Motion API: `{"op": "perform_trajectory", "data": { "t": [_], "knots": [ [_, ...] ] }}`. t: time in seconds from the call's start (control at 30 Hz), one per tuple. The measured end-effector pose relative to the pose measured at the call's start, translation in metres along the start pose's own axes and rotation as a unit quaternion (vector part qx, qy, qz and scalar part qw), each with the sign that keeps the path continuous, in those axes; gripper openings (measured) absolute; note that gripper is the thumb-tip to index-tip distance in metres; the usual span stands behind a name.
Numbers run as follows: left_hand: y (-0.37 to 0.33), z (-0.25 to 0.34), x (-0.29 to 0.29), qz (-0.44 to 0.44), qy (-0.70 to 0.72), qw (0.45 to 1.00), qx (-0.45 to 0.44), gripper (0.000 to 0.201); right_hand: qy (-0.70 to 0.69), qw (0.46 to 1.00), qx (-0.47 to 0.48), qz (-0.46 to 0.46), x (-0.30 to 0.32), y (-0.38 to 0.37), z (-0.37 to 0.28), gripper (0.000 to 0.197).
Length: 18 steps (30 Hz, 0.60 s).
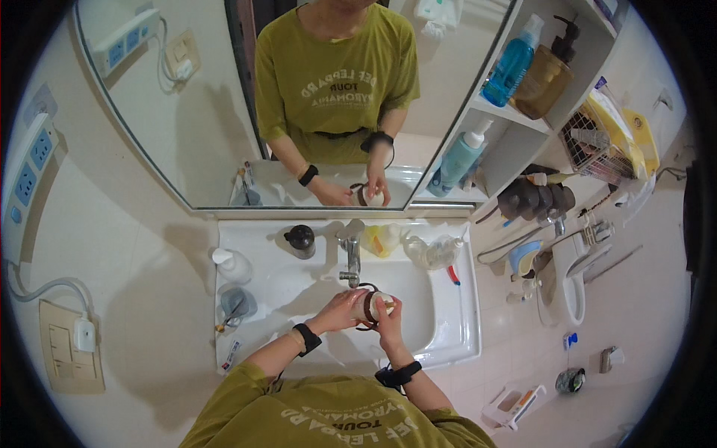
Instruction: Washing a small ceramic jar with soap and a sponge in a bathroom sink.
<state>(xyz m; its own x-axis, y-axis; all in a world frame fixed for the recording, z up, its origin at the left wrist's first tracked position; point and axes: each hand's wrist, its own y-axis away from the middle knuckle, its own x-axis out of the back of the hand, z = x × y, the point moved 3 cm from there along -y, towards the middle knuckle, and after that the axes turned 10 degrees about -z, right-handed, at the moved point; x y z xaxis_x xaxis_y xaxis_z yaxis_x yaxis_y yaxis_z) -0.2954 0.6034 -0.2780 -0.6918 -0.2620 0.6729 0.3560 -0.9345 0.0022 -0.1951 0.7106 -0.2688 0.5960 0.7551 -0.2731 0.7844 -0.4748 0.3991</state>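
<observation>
A white rounded object with a brown band (378, 305) is held over the basin of the sink (476, 321), just in front of the faucet (352, 263). The left hand (343, 312) curls round its left side; the right hand (390, 321) grips its right with bent fingers (finer detail is too small to tell). A dark bottle (300, 242) stands near the sink's back edge, a grey cup (240, 300) by the left edge.

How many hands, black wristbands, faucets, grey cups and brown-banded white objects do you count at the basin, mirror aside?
Hands: 2 (left hand, right hand)
Black wristbands: 2 (left wristband, right wristband)
Faucet: 1
Grey cup: 1
Brown-banded white object: 1, held
Total: 7
</observation>
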Motion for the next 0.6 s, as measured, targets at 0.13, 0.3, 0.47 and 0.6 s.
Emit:
{"op": "perform_trajectory", "data": {
  "t": [0.13, 0.3, 0.47, 0.6],
  "knots": [
    [-0.001, 0.007, -0.009, -0.136, 0.045, 0.989, 0.043, 0.079, 0.036, 0.998, -0.039, 0.013, 0.016, 0.030, -0.017, 0.059],
    [0.000, 0.019, -0.016, -0.159, 0.059, 0.985, -0.004, 0.074, 0.013, 0.998, -0.054, 0.040, 0.030, 0.042, -0.006, 0.058],
    [0.009, -0.014, -0.022, -0.069, -0.053, 0.996, 0.036, 0.077, -0.079, 0.989, -0.101, 0.069, 0.008, 0.007, 0.034, 0.055],
    [0.016, -0.033, -0.008, -0.005, -0.091, 0.995, 0.031, 0.077, -0.062, 0.991, -0.112, 0.039, -0.013, -0.032, 0.051, 0.055]
  ]
}}
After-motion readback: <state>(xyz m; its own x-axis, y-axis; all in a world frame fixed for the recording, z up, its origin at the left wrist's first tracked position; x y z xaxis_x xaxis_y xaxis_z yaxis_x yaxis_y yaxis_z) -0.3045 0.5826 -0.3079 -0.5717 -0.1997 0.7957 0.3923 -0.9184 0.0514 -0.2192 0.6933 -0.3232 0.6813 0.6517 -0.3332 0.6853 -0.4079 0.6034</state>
